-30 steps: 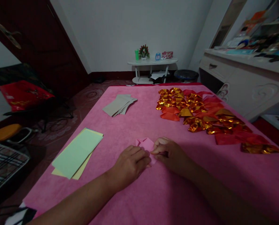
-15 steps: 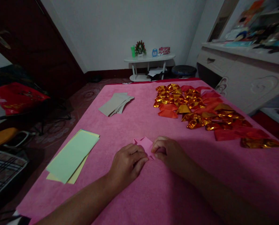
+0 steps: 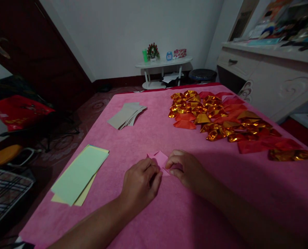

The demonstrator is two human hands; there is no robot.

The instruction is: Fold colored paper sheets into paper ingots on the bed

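Note:
A small folded pink paper [image 3: 159, 159] lies on the pink cloth [image 3: 169, 214] in front of me. My left hand [image 3: 140, 183] rests on the paper's near left edge with curled fingers pressing it. My right hand [image 3: 187, 169] pinches the paper's right corner between thumb and forefinger. Much of the paper is hidden under both hands.
Pale green and yellow sheets [image 3: 78, 174] lie at the left. A fanned stack of grey sheets [image 3: 126, 116] sits further back. Several gold and red foil folded pieces [image 3: 221, 122] cover the right side. A white cabinet [image 3: 275, 83] stands to the right, a small white table [image 3: 164, 64] by the far wall.
My head view has shifted slightly. My left fingers have curled in more tightly on the paper; my right hand keeps its pinch at the corner.

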